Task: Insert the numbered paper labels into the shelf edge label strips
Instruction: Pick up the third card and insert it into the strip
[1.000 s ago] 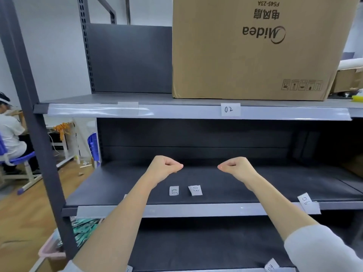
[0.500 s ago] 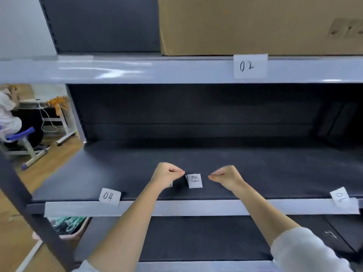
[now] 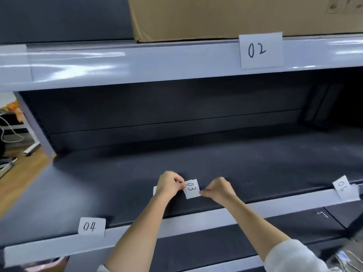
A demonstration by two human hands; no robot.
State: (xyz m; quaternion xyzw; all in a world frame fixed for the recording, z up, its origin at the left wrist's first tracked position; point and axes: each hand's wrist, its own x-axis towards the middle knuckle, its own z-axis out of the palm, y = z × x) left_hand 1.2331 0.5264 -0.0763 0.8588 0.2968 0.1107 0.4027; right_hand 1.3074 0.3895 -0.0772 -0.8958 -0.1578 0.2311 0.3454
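Observation:
A white paper label marked 03 (image 3: 192, 190) is just above the dark middle shelf (image 3: 255, 163). My left hand (image 3: 169, 183) pinches its left edge and my right hand (image 3: 218, 190) pinches its lower right corner. Another paper label (image 3: 154, 190) lies on the shelf, mostly hidden behind my left hand. Label 04 (image 3: 91, 226) stands in the middle shelf's edge strip (image 3: 196, 220) at the left. Label 06 (image 3: 342, 188) sits tilted in the same strip at the right. Label 02 (image 3: 260, 50) sits in the upper shelf's edge strip (image 3: 137, 63).
A large cardboard box (image 3: 235, 14) rests on the upper shelf above label 02. A grey upright post (image 3: 33, 122) frames the shelf on the left, with wooden floor (image 3: 17, 173) beyond it. A lower shelf (image 3: 216, 250) runs below my forearms.
The view has come closer to the shelf. Both fists dropped to the middle shelf and closed on the edges of the 03 label, which lay untouched between them before.

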